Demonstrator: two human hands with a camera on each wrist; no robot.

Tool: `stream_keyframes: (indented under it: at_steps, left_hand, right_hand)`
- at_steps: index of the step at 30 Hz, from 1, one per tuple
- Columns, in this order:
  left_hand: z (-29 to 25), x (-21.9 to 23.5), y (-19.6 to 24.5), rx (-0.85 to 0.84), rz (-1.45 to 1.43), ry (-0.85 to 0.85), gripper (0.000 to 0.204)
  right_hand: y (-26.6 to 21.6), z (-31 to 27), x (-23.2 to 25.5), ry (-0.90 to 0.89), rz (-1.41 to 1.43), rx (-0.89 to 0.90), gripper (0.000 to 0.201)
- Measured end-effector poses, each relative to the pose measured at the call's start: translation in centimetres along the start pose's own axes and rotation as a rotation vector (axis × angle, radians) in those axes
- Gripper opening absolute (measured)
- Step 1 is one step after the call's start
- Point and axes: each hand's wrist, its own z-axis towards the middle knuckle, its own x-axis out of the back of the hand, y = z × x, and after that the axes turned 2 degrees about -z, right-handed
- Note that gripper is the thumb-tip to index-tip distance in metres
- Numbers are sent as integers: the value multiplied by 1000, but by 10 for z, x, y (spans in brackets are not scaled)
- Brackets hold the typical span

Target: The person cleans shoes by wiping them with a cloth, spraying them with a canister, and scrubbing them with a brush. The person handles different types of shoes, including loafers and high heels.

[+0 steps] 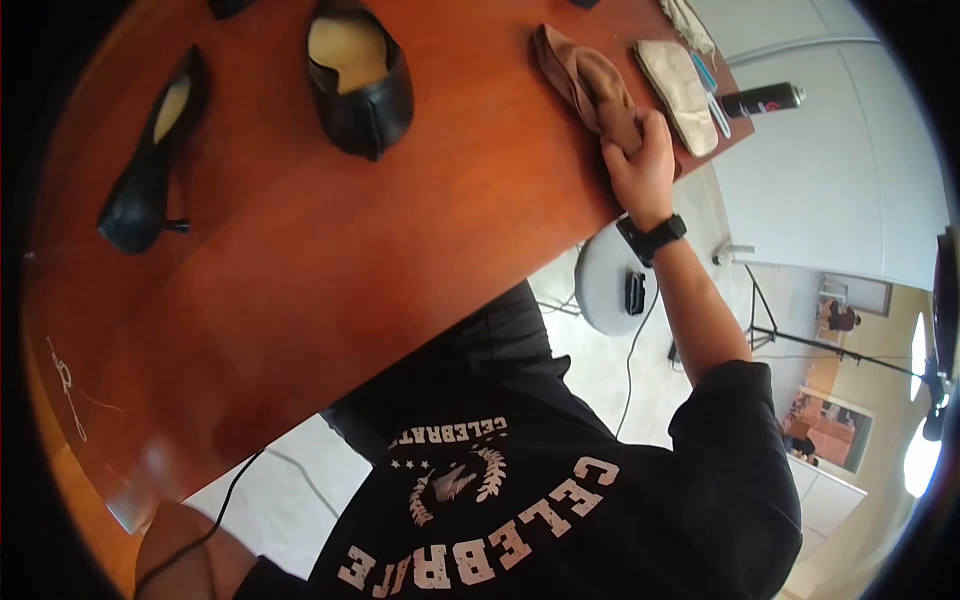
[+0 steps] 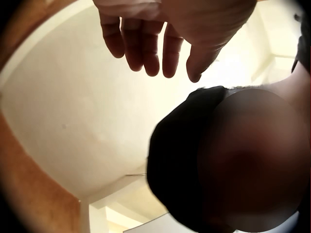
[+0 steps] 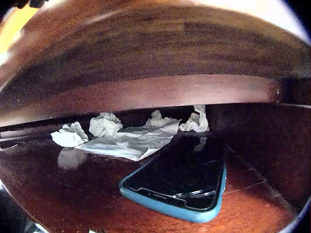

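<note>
At the table's edge in the head view, my right hand grips the near end of a brown folded cloth. A strap with a dark device circles that wrist. Beside the cloth lies a padded beige piece. My left hand shows from below in the left wrist view, its fingers hanging loosely apart and holding nothing. Only the left forearm enters the head view, at the lower left. In the right wrist view the right hand is out of sight.
Two black heeled shoes, one lying sideways and one toe-away, are on the table. A black spray can lies at the right edge. A phone and crumpled tissues sit in a shelf below. A stool stands beside.
</note>
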Motion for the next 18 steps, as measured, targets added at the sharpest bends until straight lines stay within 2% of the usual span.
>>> stream_keyframes:
  at_steps: [7,18]
  left_hand:
    - [-46,-45,48,201,-87,-138,33]
    - [-73,-88,80,400,-163,-201,32]
  right_hand:
    - [-3,-1,1,10,2,39,39]
    - [-5,0,2,29,-6,48,39]
